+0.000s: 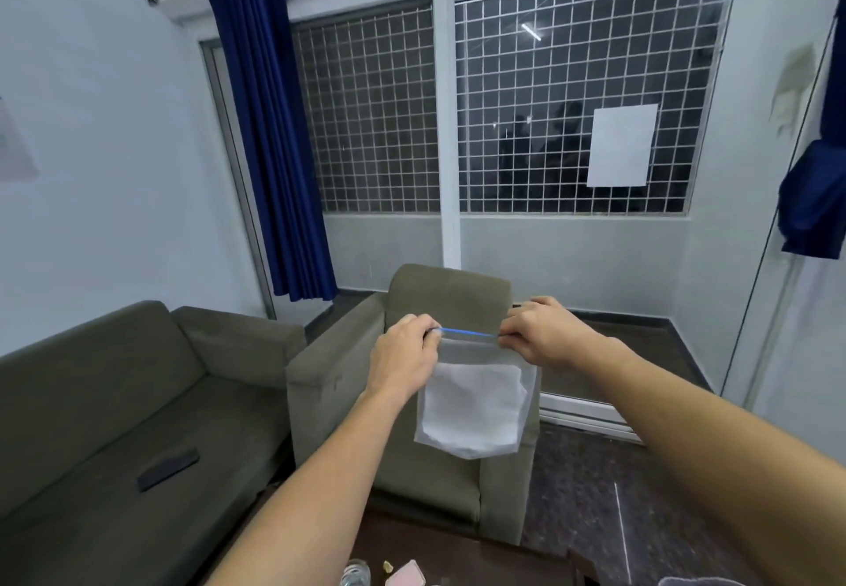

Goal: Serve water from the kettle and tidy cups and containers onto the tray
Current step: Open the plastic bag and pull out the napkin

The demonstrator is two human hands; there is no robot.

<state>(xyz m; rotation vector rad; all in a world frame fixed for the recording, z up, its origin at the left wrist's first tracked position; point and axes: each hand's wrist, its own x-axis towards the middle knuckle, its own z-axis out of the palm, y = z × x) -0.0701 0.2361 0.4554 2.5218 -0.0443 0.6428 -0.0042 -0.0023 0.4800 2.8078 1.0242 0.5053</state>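
Nearest me, at the bottom edge, a clear glass container (356,574) and a flat pink item (405,575) sit on the dark wooden desk (467,553), both cut off by the frame. Above it I hold a clear plastic zip bag (476,407) in the air before the olive fabric armchair (451,299). My left hand (403,359) and right hand (545,333) each pinch one end of its blue seal strip (467,334). A soft white sheet (474,411) fills the bag.

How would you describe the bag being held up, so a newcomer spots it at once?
Find the olive armchair below the grilled window. In front of its backrest, the left hand and right hand pinch the top corners of a clear plastic bag. A blue seal strip along its top and a white sheet inside set it apart.
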